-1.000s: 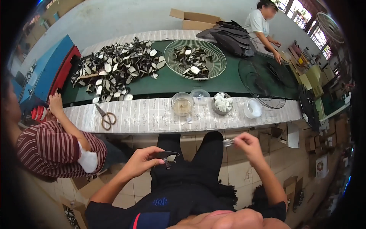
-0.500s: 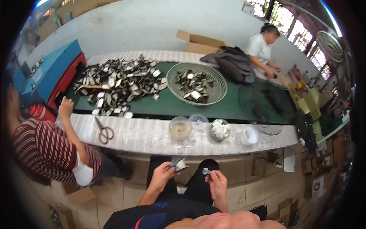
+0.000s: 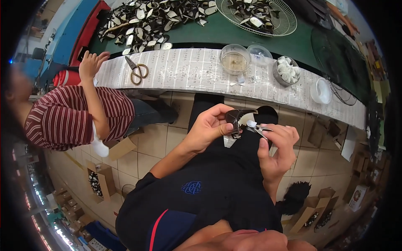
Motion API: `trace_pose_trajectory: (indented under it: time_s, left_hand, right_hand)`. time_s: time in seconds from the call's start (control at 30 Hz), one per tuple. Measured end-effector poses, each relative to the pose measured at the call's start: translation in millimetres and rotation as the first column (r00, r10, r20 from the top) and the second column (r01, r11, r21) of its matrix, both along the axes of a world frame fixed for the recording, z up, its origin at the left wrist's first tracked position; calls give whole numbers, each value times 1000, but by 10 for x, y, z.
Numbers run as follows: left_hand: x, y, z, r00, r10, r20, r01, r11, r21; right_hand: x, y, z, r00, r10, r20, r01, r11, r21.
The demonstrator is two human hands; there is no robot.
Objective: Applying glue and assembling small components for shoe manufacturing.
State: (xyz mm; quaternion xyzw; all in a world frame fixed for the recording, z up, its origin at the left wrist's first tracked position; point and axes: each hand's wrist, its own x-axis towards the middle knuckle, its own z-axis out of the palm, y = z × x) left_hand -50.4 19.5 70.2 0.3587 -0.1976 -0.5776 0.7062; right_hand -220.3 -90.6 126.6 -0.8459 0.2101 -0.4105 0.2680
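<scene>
Now | left grip [image 3: 208,127] pinches dark piece [image 3: 231,117] | right grip [image 3: 279,146], metal tool [image 3: 260,129] | table edge [image 3: 184,86] apart

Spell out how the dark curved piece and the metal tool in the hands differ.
The dark curved piece is broad and bent; the metal tool is slim.
The dark curved piece has a pale inner face; the metal tool is silvery.
The left hand holds the dark curved piece; the right hand holds the metal tool.
Both are hand-held, close together.

Dark curved piece [image 3: 232,116] (pale inside) near a white wad [image 3: 251,124] in metal tweezers [image 3: 261,128]
</scene>
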Motion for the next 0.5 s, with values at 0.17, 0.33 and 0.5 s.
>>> trace_pose_trajectory:
  time_s: [0.17,0.33,0.5]
  left_hand:
    - [-123,143,93,998,2,65,-2,1000,6]
    - [-256,289,171,993,1,114,1,1000,-18]
    - [-345,432,230,992,14,129,-9,999,-42]
  right_hand:
    - [-109,189,45,999,-35,-38,29,989,-142]
    - [-211,354,78,997,-39,-74,21,971,-240]
    - [-289,501,146,998,-23,-66,4,964,-266]
